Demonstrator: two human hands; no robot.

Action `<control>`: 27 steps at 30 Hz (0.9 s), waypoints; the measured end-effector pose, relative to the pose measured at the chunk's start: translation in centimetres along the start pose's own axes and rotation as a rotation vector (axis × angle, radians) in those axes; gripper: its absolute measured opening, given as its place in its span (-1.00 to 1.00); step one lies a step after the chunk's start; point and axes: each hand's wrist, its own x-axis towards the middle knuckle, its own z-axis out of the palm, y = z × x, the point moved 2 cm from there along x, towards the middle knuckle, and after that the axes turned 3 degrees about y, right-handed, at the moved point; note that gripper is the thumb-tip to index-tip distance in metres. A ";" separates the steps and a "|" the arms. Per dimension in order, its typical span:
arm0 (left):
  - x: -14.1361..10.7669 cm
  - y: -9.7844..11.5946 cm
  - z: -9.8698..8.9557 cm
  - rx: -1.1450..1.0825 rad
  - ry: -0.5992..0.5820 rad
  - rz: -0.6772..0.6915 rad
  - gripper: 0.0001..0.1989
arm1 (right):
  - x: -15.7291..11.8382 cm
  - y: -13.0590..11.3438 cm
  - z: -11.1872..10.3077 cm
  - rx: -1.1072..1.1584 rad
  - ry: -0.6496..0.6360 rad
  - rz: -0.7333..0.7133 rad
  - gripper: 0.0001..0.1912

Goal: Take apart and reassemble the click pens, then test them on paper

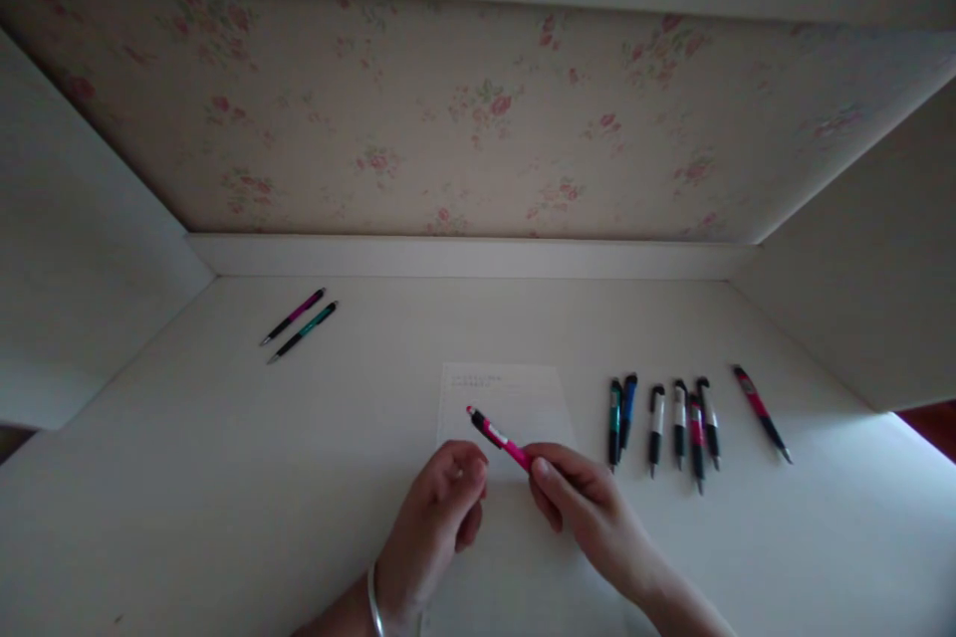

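Pinching a pink pen (497, 435), the right hand (587, 503) angles inward toward the left hand (433, 518), whose fingers (469, 528) curl, their contact unclear.

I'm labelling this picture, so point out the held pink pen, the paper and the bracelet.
Held pink pen (509, 447), head view, on its barrel.
Paper (515, 518), head view, near its middle.
Bracelet (374, 603), head view, on its band.
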 end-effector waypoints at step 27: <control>-0.9 0.1 -0.3 0.098 -0.058 -0.001 -0.57 | -0.7 0.6 1.1 -0.059 -0.122 0.180 -0.40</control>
